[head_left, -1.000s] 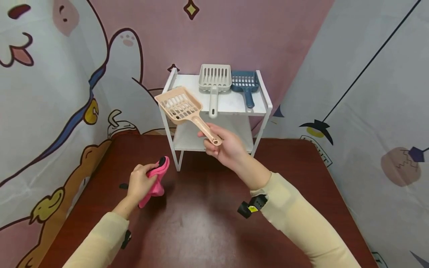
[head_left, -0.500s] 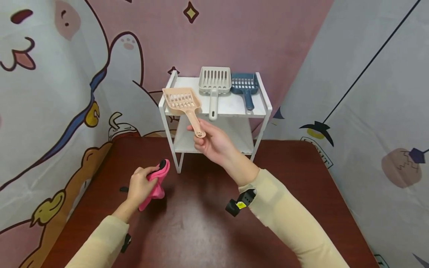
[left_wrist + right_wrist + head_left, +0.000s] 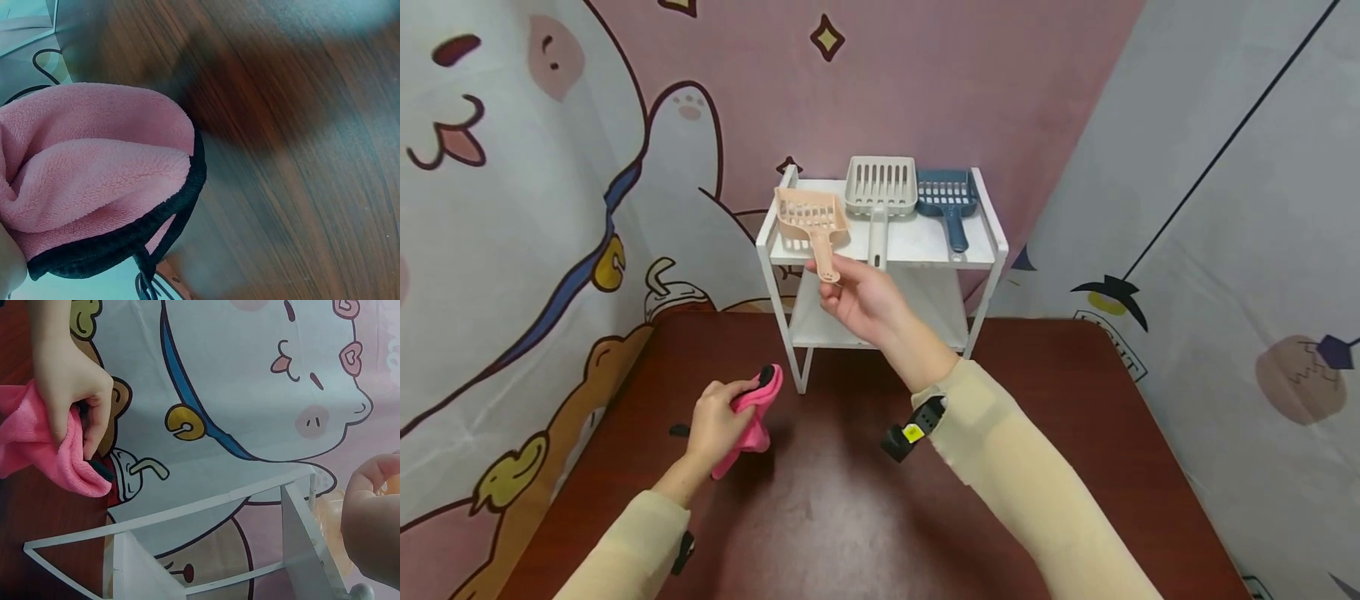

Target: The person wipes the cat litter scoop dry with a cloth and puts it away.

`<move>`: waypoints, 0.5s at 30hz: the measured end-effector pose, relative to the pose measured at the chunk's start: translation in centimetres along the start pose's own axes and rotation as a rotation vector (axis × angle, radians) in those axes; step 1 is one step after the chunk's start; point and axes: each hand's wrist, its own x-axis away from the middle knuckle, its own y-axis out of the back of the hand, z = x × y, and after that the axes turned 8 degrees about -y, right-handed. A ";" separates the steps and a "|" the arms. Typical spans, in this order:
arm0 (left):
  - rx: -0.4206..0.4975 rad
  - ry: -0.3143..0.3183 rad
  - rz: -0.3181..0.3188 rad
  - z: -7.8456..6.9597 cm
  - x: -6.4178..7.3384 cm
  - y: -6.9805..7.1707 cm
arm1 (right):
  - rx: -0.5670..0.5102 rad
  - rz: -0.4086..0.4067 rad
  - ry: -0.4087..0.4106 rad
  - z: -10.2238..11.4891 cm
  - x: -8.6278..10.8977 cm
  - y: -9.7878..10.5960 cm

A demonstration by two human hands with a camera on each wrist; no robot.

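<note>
My right hand (image 3: 865, 298) pinches the handle end of a peach litter scoop (image 3: 812, 215), whose slotted head overlaps the left part of the white rack's top shelf in the head view. To its right on that shelf lie a pale grey litter scoop (image 3: 882, 185) and a dark blue litter scoop (image 3: 947, 192), handles toward me. Low over the table at the left, my left hand (image 3: 715, 423) grips a folded pink fleece cloth (image 3: 758, 408) with black edging. Up close in the left wrist view, the cloth (image 3: 100, 169) shows its black binding and a cord.
The small white two-tier rack (image 3: 895, 335) stands at the back of a reddish-brown table (image 3: 865, 500). Printed cartoon sheets (image 3: 910, 75) hang behind and along both sides. Black cameras are strapped to both wrists.
My right hand has moved forward and left, carrying the peach scoop over the rack's left side; its handle has swung to point toward me. My left hand stays with the cloth.
</note>
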 end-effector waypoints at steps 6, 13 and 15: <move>-0.003 -0.008 -0.002 0.1 0.1 -0.2 | -0.029 -0.041 -0.014 0.2 -0.9 -0.2; 0.000 -0.013 0.010 0.1 0.2 -0.4 | -0.023 -0.078 -0.027 0.5 -1.5 -0.7; 0.001 -0.013 0.014 0.1 0.2 -0.4 | -0.039 -0.088 -0.028 0.5 -1.7 -0.9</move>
